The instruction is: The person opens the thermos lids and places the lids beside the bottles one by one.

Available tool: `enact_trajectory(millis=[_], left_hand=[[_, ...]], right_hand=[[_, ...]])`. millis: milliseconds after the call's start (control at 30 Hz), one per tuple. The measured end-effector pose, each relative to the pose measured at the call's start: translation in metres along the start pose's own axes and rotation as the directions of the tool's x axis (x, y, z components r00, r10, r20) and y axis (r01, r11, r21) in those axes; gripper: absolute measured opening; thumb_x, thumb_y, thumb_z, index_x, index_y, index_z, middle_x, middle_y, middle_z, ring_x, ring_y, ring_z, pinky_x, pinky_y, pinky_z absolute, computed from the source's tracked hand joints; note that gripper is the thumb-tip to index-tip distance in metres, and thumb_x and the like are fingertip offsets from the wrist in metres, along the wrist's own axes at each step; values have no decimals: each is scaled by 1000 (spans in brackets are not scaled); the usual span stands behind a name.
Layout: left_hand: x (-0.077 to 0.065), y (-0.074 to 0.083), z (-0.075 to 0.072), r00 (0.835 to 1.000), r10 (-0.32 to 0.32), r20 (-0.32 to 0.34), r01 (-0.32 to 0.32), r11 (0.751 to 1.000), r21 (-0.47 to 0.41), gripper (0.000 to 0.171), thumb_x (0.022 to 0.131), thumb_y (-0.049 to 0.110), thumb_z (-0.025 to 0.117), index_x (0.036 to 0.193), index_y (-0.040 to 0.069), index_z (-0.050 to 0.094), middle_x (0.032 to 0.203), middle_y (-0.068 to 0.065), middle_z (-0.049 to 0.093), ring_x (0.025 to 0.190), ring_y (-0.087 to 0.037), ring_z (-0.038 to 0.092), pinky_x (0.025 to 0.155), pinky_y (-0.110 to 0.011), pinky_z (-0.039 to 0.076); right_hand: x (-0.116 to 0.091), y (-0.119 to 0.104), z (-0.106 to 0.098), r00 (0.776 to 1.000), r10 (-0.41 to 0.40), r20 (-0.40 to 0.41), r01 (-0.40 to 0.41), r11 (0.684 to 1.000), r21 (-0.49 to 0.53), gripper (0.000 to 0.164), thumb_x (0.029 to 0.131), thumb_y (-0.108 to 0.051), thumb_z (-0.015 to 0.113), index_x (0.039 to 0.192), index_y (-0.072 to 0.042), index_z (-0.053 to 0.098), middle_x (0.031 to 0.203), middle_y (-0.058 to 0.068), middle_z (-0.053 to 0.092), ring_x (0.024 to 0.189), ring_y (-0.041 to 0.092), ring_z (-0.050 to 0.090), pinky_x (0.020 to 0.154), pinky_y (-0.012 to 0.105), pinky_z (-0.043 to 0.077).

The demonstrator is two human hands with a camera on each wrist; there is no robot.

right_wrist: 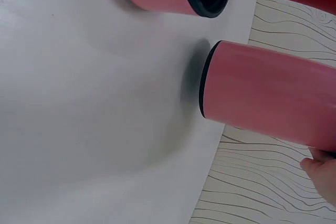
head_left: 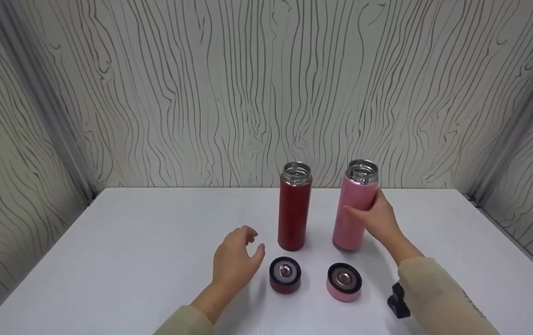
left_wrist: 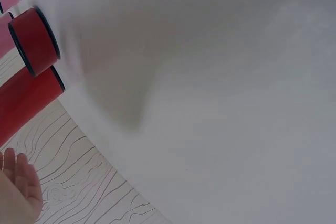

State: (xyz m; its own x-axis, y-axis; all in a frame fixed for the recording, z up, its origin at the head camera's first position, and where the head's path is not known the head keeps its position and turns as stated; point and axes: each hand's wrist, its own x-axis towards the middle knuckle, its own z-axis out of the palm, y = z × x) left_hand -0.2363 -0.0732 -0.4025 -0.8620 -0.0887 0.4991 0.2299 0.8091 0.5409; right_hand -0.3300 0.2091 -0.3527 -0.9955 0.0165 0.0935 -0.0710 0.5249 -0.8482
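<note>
A pink thermos bottle [head_left: 352, 211], its steel mouth uncovered, is held by my right hand [head_left: 380, 216], with the thumb across its front. In the right wrist view its dark base [right_wrist: 203, 85] has a shadow beside it; whether it touches the table I cannot tell. To its left a red thermos bottle [head_left: 293, 214] stands upright, also uncovered. My left hand [head_left: 236, 260] hovers left of the red bottle, fingers relaxed and bent slightly, holding nothing. In front of the bottles lie a dark red lid [head_left: 285, 275] and a pink lid [head_left: 344, 282], inner sides up.
All of this is on a white table [head_left: 145, 242]. A wood-grain patterned wall [head_left: 247, 93] rises behind its far edge, with similar panels at both sides. A small black object [head_left: 399, 301] shows beside the right sleeve [head_left: 438, 293].
</note>
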Motion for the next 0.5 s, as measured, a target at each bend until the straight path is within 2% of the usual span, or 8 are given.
enact_trajectory(millis=[333, 500], left_hand=[[-1, -3, 2, 1000, -16, 1, 16, 1000, 4, 17, 82, 23, 68, 94, 14, 61, 85, 2, 63, 79, -11, 58, 69, -27, 51], [0, -4, 3, 1000, -29, 5, 29, 1000, 5, 17, 82, 23, 68, 95, 15, 61, 86, 1, 64, 81, -13, 60, 71, -29, 52]], right_hand=[[1, 4, 8, 1000, 24, 21, -23, 1000, -19, 83, 86, -26, 65, 144, 4, 13, 144, 27, 31, 134, 42, 33, 109, 52, 30], [3, 5, 10, 999, 29, 24, -28, 999, -23, 84, 86, -27, 65, 144, 4, 12, 145, 27, 30, 134, 42, 32, 109, 52, 30]])
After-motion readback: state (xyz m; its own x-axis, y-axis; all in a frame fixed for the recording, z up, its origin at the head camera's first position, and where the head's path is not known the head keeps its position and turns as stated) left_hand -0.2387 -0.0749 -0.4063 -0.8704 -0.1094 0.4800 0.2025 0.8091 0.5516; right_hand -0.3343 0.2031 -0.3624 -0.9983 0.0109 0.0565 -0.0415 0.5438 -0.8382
